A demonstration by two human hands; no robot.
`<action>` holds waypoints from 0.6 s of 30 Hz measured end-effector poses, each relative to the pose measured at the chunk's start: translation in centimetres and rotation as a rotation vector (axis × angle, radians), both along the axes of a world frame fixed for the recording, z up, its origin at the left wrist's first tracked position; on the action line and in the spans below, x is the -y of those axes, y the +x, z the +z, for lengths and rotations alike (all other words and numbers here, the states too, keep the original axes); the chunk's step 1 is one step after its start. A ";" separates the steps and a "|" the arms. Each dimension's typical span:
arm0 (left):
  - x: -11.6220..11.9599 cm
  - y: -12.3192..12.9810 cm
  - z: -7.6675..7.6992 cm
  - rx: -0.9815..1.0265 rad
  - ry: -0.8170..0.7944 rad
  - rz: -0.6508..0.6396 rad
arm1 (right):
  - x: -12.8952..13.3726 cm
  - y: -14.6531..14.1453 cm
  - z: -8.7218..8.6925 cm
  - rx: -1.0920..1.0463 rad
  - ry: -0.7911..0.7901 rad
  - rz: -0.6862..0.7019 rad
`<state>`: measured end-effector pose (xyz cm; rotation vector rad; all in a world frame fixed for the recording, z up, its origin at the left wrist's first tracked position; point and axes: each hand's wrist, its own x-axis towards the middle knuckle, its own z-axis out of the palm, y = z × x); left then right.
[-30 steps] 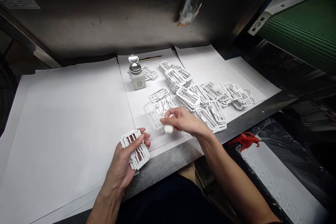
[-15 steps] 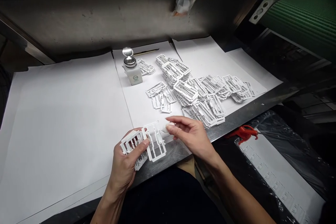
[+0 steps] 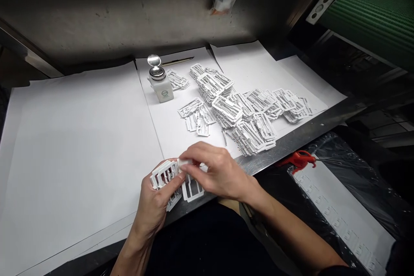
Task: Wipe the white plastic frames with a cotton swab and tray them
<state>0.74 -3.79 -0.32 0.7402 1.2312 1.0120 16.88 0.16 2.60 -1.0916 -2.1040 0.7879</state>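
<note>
My left hand [image 3: 155,202] is closed around a stack of thin white slotted frames [image 3: 164,175], its thumb pressed on top. One white frame [image 3: 193,190] sticks out to the right from under that thumb. Over its upper part is my right hand [image 3: 215,168], fingers pinched on a small white wad [image 3: 185,163], perhaps cloth or cotton. The wad touches the upper left of this frame, and the fingers hide much of it. Beyond the hands, several piles of similar frames [image 3: 228,110] lie on white paper [image 3: 80,138].
A white pump bottle [image 3: 163,90] with its metal lid up stands behind, near a dark thin tool [image 3: 177,61]. Metal tweezers [image 3: 224,137] poke out by the piles. At the right, below the metal table edge [image 3: 258,161], lie a red air gun [image 3: 300,160] and black plastic [image 3: 352,172].
My right hand has moved left with the white wad, from beside the single frame onto its upper part. My left hand still holds the stack in nearly the same place.
</note>
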 end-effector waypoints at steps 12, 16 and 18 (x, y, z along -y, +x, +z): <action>-0.6 -1.0 0.7 0.289 -0.368 0.231 | -11.4 -0.9 1.5 0.022 0.149 -0.305; -0.6 -2.3 0.2 0.448 -0.389 0.300 | -17.7 -4.0 3.2 0.246 0.207 -0.343; -0.5 -3.0 -0.1 0.517 -0.385 0.296 | -20.0 -5.6 3.6 0.321 0.199 -0.319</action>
